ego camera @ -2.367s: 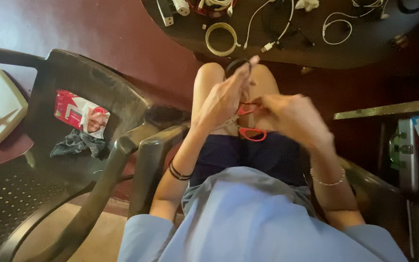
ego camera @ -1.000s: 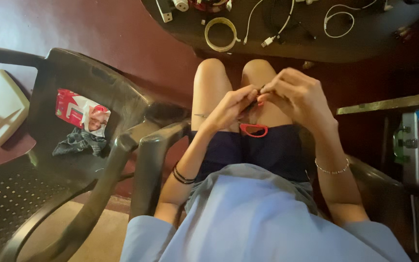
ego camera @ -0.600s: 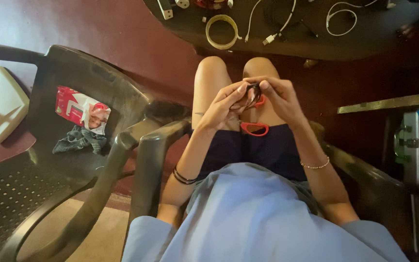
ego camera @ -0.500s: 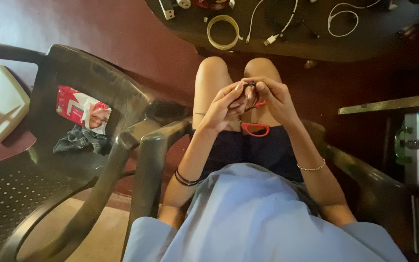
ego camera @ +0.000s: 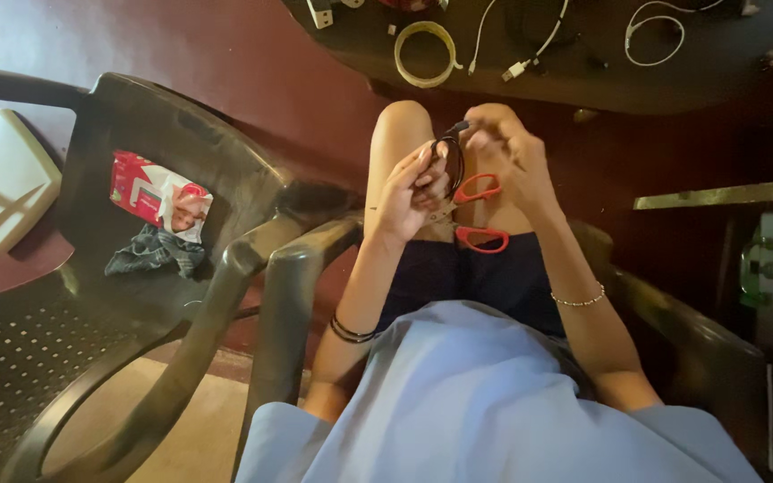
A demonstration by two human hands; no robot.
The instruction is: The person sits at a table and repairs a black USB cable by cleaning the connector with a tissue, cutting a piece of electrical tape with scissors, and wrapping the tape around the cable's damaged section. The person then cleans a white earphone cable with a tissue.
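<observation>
Light-blue shirt, dark shorts, black and beaded wristbands

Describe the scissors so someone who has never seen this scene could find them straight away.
Start at the seated person's bare knees below the dark round table. The red-handled scissors lie on the lap there, just beneath the left hand and right hand, which work a coiled black cable. Their two bright red loops stand out against the dark shorts.

A dark plastic chair (ego camera: 136, 304) is standing empty beside the seat, sitting on a maroon floor (ego camera: 252, 54). A dark tabletop (ego camera: 583, 80) is catching dim warm light ahead.
</observation>
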